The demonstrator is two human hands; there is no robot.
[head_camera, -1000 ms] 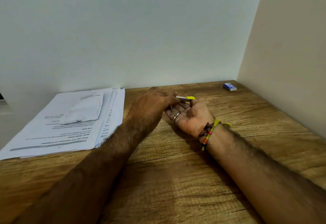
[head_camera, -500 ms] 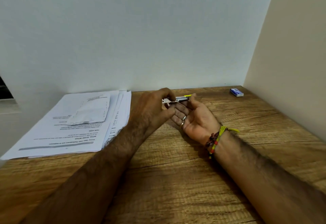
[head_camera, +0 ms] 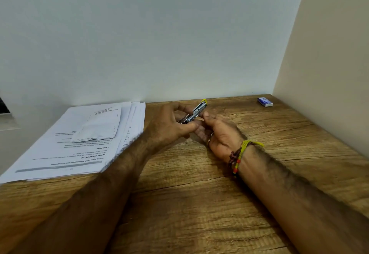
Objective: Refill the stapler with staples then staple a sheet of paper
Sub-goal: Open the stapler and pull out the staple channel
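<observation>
- While both forearms reached forward over the wooden desk (head_camera: 189, 213), the two hands met near its far edge, close to the pale wall (head_camera: 159, 34).
- The left hand (head_camera: 169, 128) had its fingers curled round the near end of a small metal stapler (head_camera: 196, 112), thumb below and fingertips above, so that it gripped the stapler off the desk surface.
- The stapler was tilted, its yellow-tipped far end pointing up and away toward the wall, its silver body running down into the left hand's grip.
- The right hand (head_camera: 217, 136) lay palm partly up just beside the left, its fingers bent under the stapler and its thumb tip touching the stapler's side; whether it truly pinched the stapler or only steadied it could not be told.
- A ring showed on one right finger, and a beaded and yellow thread bracelet (head_camera: 239, 153) circled the right wrist.
- A stack of printed paper sheets (head_camera: 79, 143) lay on the desk's left part, touching the wall, with a smaller folded sheet (head_camera: 99, 126) resting on top.
- A small blue and white staple box (head_camera: 264, 102) sat in the far right corner of the desk, well apart from the hands.
- A beige side wall (head_camera: 329, 74) closed the desk on the right.
</observation>
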